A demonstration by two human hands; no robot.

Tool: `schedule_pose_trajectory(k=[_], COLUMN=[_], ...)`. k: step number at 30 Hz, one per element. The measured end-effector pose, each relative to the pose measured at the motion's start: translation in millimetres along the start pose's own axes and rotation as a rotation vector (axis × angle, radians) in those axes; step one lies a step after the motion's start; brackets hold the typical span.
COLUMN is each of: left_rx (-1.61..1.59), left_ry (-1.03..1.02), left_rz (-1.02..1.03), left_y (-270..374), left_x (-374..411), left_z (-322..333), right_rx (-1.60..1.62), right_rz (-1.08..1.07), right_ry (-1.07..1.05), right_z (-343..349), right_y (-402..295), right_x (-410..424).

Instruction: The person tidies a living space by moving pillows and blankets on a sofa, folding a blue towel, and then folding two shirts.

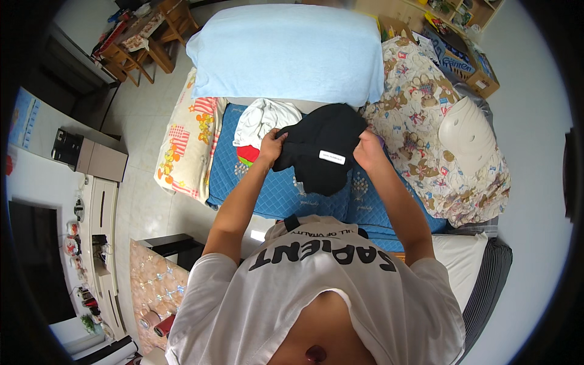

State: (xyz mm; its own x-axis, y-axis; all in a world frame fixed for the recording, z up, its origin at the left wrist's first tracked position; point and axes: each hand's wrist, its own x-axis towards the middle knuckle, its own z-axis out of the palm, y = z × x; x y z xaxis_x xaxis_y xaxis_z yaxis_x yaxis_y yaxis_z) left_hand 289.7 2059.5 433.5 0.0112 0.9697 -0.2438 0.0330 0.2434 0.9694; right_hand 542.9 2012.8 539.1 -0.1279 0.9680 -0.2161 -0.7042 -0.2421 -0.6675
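Note:
A black cloth garment (319,146) with a small white printed patch is stretched between my two hands. My left hand (272,147) grips its left edge, and my right hand (368,148) pinches its right edge. Beneath it lies a blue quilted cover (273,194) with flower prints. Crumpled white cloth (264,121) rests just beyond my left hand, with a red and green piece (247,155) showing at its near side. A bit of purple shows beside my right hand, mostly hidden.
A light blue towel-like cover (287,52) spans the far side. Cartoon-print cloth (175,150) lies at the left, and a bear-print blanket (419,127) at the right with a cream moulded cushion-like object (467,137) on it. Cardboard boxes (483,80) stand at the far right.

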Motion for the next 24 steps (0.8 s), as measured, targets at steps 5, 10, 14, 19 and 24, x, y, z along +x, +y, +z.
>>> schedule_pose_trajectory(k=[5,10,14,19,24], left_rx=[0.372,-0.108,-0.295,0.047,-0.017], left_ry=[0.222,-0.232,-0.183,-0.236,0.018], left_rz=[0.380,-0.344,-0.372,-0.574,-0.474], left_y=[17.6,84.6,28.1,-30.9,-81.6], left_x=[-19.5,-69.5,-47.0,-52.5,-32.0], left_z=[4.5,40.0,56.6,57.8,10.1], right_rx=[0.317,0.249,0.197,0.420,0.554], right_rz=[-0.112,-0.112,-0.029,-0.021,-0.097], right_ry=[0.003,-0.132,-0.252,-0.337,-0.494], right_z=[-5.9,11.7,39.4,51.7,24.3], right_y=[-4.7,22.7,39.9,1.5,-71.9], right_x=[12.4,9.2,-2.3,-18.1,-40.1])
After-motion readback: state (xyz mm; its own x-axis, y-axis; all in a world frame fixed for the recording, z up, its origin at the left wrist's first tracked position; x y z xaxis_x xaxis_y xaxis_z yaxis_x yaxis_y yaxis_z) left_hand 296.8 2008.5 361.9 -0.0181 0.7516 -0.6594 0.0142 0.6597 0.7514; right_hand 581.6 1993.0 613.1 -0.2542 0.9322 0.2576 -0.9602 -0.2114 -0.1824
